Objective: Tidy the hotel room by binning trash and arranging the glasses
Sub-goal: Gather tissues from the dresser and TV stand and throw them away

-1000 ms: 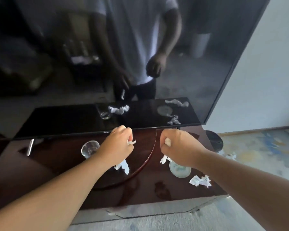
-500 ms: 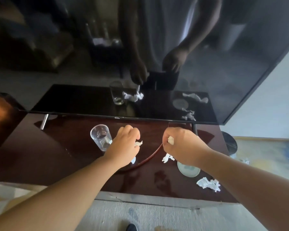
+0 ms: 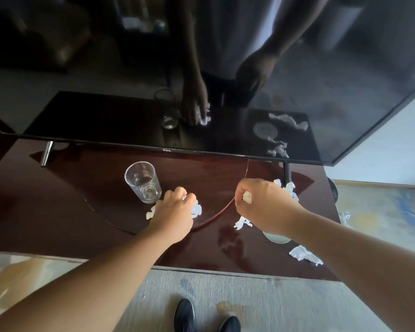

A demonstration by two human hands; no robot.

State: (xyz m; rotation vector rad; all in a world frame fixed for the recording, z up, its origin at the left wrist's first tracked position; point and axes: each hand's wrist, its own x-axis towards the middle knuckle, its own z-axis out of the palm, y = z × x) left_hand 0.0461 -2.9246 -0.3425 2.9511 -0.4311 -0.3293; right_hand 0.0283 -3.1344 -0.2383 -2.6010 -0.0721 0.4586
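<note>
Running along the lower frame of the television (image 3: pixel 225 56), small pale letters (image 3: pixel 166 150) spell TCL. Below it, on the glossy dark red bench (image 3: pixel 58 212), a clear glass (image 3: pixel 143 182) stands upright, thick at the base and seemingly empty. Just right of it, the left hand (image 3: pixel 175 213) curls its fingers down onto a crumpled white paper (image 3: pixel 197 209) lying on the bench. The right hand (image 3: pixel 261 207) is closed in a fist round a small white wad (image 3: pixel 247 197), with a torn strip (image 3: pixel 242 222) showing beneath it. Another scrap (image 3: pixel 290 188) lies behind that hand, and one more piece (image 3: pixel 303 254) lies near the bench's right front edge. A pale round thing (image 3: pixel 277 238), perhaps a coaster, shows under the right wrist.
</note>
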